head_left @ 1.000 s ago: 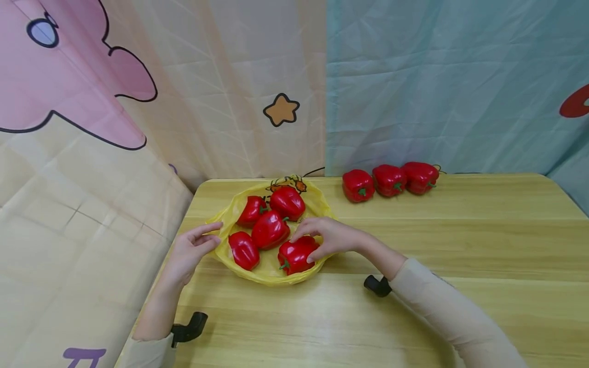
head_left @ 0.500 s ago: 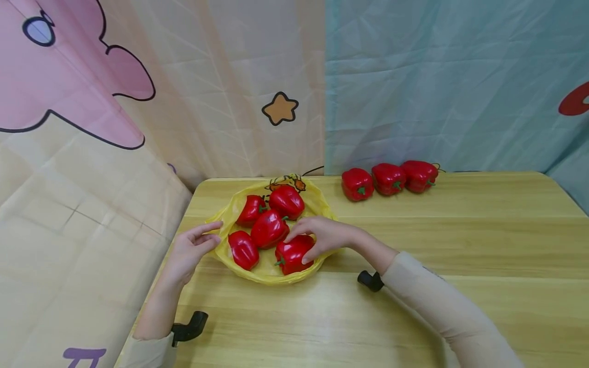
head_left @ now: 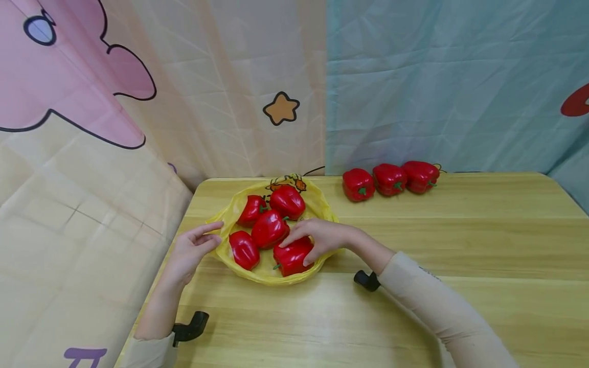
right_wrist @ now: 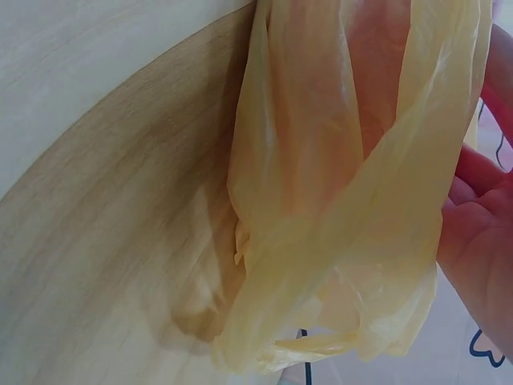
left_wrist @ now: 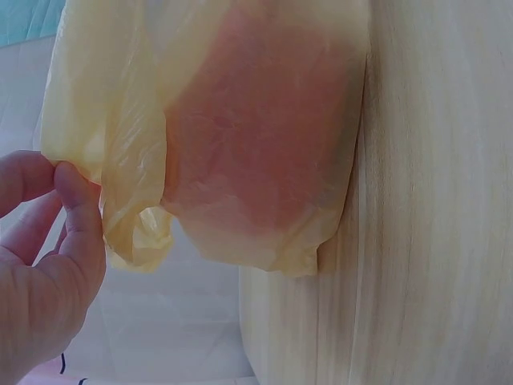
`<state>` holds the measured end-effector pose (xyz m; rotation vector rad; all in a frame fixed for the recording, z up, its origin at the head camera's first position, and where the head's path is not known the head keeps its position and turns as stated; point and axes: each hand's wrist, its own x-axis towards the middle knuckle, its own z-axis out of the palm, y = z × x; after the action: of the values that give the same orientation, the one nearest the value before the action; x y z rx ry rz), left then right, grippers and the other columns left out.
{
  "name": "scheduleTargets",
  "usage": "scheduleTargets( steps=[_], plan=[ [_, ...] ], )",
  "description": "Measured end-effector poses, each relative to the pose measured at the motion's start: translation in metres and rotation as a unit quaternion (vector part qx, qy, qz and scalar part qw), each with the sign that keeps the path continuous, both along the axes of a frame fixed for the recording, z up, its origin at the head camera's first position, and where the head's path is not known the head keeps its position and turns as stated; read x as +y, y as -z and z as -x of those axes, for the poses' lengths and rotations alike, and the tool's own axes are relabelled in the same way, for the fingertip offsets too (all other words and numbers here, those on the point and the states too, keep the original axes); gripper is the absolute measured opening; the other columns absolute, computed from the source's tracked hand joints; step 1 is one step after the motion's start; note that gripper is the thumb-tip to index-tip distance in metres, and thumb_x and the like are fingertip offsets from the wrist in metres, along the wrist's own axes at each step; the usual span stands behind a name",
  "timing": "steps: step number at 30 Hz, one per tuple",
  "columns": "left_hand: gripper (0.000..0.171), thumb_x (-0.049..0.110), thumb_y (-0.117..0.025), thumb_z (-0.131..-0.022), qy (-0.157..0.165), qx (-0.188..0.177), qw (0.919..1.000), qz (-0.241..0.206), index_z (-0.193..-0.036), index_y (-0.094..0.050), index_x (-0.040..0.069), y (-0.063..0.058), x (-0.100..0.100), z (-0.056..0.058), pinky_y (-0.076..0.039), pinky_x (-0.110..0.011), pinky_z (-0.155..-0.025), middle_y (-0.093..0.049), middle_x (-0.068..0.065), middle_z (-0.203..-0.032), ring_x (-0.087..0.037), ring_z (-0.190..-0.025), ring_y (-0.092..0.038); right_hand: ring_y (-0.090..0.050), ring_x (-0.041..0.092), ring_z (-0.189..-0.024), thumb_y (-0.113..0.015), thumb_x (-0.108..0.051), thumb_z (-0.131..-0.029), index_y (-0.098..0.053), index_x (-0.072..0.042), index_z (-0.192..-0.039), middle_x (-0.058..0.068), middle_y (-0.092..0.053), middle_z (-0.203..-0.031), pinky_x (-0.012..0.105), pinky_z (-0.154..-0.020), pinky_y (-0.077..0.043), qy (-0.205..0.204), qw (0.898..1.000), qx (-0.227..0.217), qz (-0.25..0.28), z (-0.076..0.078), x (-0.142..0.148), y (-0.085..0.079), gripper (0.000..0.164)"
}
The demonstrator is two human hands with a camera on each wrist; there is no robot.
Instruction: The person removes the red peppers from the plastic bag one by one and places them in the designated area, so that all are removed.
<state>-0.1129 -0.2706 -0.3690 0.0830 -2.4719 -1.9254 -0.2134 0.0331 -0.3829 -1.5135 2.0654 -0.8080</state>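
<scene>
We see a large fabric backdrop (head_left: 391, 87) in pale peach and blue-green panels standing behind the pale wood-grain worktop (head_left: 483, 240). On it, a pink cartoon figure (head_left: 69, 61) is cut off by the left edge of the head view.

Our thin, translucent yellow plastic bag (head_left: 269, 280) lies wide open on the worktop, holding five peppers. An orange-and-black print (head_left: 299, 185) shows at its far edge, partly blocked by a pepper, and we cannot make out what it depicts. Our beige sleeve (head_left: 442, 301) on the right carries a small dark mark, too small to read.

Of our hands, the left hand (head_left: 193, 250) pinches the bag's rim between thumb and forefinger. The right hand (head_left: 322, 235) reaches over the opposite rim and grips the near-right glossy red bell pepper (head_left: 293, 259), thumb on one side and fingers on the other; in the right wrist view the fingertips are hidden.

The other four glossy red bell peppers (head_left: 270, 230) lie beside it inside; the left wrist view shows only a blurred red shape through the film. Three more red bell peppers (head_left: 389, 179) sit in a row at the worktop's back edge, right of the bag.
</scene>
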Motion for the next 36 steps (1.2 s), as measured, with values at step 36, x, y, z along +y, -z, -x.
scheduleTargets(
  steps=[36],
  plan=[
    [0.042, 0.003, -0.06, -0.09, -0.007, -0.015, 0.9999, 0.002, -0.127, -0.048, -0.014, 0.0, 0.001, 0.0, -0.05, -0.017, -0.077, -0.058, 0.009, -0.104, -0.01, -0.088, -0.058, -0.048, 0.013, -0.108, -0.078, -0.02, -0.075, -0.06, -0.019, -0.126, -0.002, -0.055, -0.116, 0.028, -0.087, -0.047, 0.095, 0.993, -0.024, 0.06, -0.006, 0.01, -0.015, 0.053]
  ],
)
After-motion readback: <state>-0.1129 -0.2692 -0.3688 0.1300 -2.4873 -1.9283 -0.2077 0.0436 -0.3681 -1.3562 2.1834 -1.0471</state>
